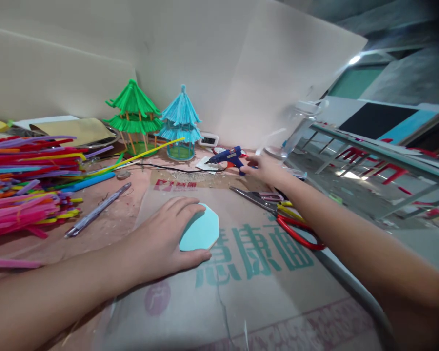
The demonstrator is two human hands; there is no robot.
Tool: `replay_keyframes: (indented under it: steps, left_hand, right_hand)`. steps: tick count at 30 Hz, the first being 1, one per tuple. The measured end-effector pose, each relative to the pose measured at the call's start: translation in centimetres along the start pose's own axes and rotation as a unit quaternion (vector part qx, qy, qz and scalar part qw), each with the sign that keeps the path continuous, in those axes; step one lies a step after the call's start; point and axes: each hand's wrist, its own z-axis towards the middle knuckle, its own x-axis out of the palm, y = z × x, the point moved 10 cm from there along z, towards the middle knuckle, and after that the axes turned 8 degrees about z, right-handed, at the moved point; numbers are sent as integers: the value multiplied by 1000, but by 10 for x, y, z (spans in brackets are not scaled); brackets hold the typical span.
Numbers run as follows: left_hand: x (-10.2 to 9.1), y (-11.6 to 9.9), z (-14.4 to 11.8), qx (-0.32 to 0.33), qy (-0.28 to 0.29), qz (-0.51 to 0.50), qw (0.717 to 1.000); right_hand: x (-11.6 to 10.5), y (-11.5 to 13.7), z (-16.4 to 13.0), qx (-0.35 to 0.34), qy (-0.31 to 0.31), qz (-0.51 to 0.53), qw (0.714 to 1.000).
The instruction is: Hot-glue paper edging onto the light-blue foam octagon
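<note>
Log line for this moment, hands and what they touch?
left hand: flat on blue octagon | right hand: on glue gun handle | scissors: between arms, untouched | surface: cardboard
</note>
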Motion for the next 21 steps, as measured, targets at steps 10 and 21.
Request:
replay_keyframes:
  steps: [10,21]
  left_hand:
    - [-40,-19,-6,65,-150,89,983]
    - [-36,-20,-2,66,-132,115,982]
  right_hand:
    - [65,122,-134,-13,259,450,854]
    - [94,125,-145,45,248,635,730]
